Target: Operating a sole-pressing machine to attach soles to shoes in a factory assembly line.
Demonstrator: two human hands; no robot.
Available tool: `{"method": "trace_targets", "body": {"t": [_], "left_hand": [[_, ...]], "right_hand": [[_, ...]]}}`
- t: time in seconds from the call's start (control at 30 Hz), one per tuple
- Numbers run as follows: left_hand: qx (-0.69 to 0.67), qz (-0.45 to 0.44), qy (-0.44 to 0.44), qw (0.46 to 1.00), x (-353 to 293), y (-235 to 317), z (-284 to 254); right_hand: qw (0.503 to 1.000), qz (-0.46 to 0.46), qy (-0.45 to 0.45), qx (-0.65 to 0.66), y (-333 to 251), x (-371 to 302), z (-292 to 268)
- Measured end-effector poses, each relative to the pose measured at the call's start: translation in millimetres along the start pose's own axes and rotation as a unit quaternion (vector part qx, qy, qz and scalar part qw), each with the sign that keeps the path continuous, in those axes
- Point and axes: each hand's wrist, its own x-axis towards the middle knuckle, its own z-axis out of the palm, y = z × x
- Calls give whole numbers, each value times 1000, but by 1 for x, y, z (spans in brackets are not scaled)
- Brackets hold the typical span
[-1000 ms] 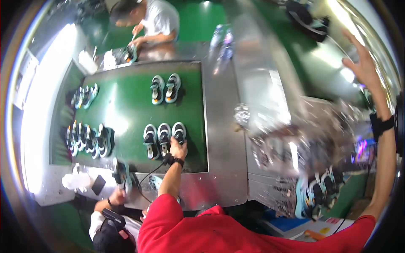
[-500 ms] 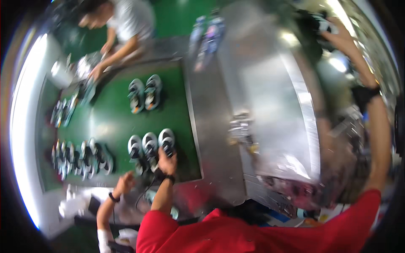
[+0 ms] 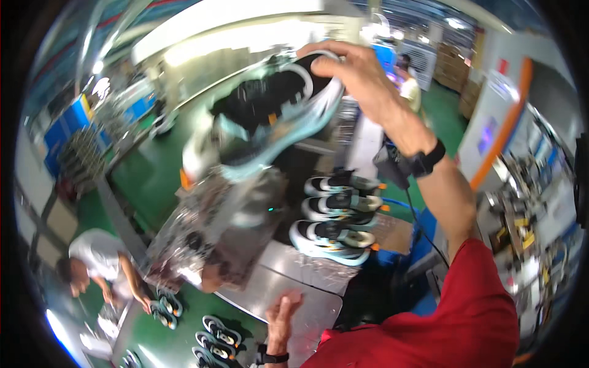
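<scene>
My right hand [image 3: 371, 89] is raised and closed on the heel collar of a sneaker [image 3: 279, 138] with a black upper and pale blue sole. Its toe points down to the left and is smeared by motion. A white, orange-tipped shape [image 3: 202, 147] shows beside it, perhaps a second shoe; I cannot tell whether I hold that too. Low over the metal tabletop [image 3: 307, 310], my left hand [image 3: 282, 313] has its fingers apart and nothing in it. Several matching sneakers [image 3: 334, 239] stand in a row below my right forearm.
More sneakers [image 3: 218, 340] stand on the green work surface [image 3: 184, 337] at lower left. A person in a pale shirt [image 3: 104, 254] handles shoes [image 3: 165, 306] there. Clear plastic wrapping [image 3: 202, 239] lies beyond the metal top. Cluttered racks [image 3: 527, 245] line the right side.
The view has swung up and to the right. My left hand has let go of a sneaker on the green surface. My right hand now holds its sneaker up in the middle of the view.
</scene>
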Motion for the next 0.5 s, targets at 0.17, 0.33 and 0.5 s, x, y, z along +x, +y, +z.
{"method": "trace_targets", "body": {"t": [0.17,0.33,0.5], "left_hand": [[-234,-110,-345,902,25,53,198],[-122,-187,-502,835,-12,-18,319],[-103,-277,-486,822,-46,-120,424]], "right_hand": [[987,161,27,9,-35,-147,-107],[956,242,110,-124,-76,-330,-202],[872,282,388,-102,-144,-524,-251]]}}
